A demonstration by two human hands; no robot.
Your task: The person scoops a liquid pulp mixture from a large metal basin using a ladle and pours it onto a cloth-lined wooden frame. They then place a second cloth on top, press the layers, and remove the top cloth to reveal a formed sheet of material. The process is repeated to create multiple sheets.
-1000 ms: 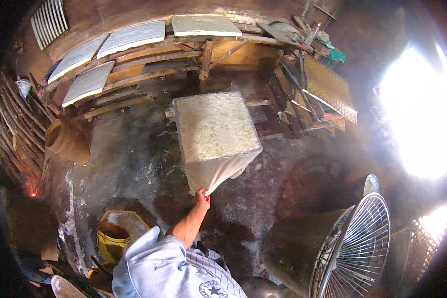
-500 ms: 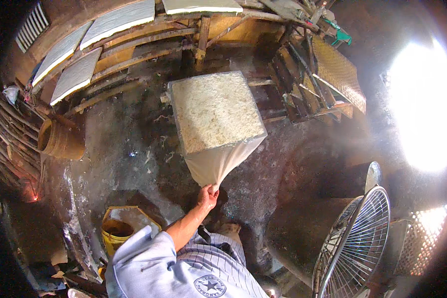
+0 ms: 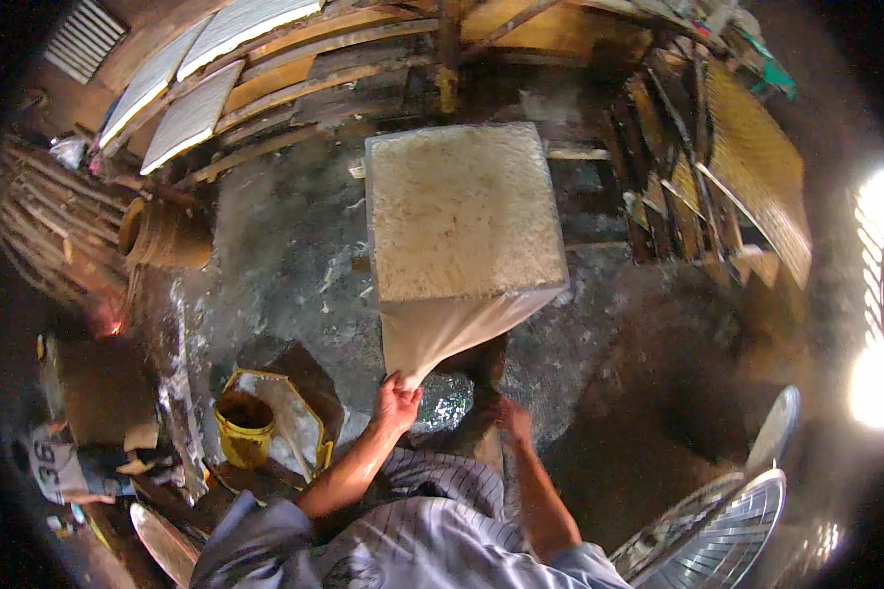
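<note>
A square slab with a pale, grainy top stands in front of me, raised above the dark floor. From its near side a thin cream cloth is pulled toward me in a gathered point. My left hand pinches that gathered end between thumb and fingers. Lower and to the right, my right hand is held apart from the cloth, beside the top of a brownish upright shape. Motion smears its fingers, so I cannot see whether it grips anything.
A yellow bucket stands at my left by a yellow-edged tray. Stacked firewood and a brown barrel lie farther left. White sheets rest on wooden racks behind. A metal fan stands at right; another person is at lower left.
My right hand has come into view at the right of the cloth. The left hand still pinches the cloth, now drawn more toward the left. The whole view has shifted.
</note>
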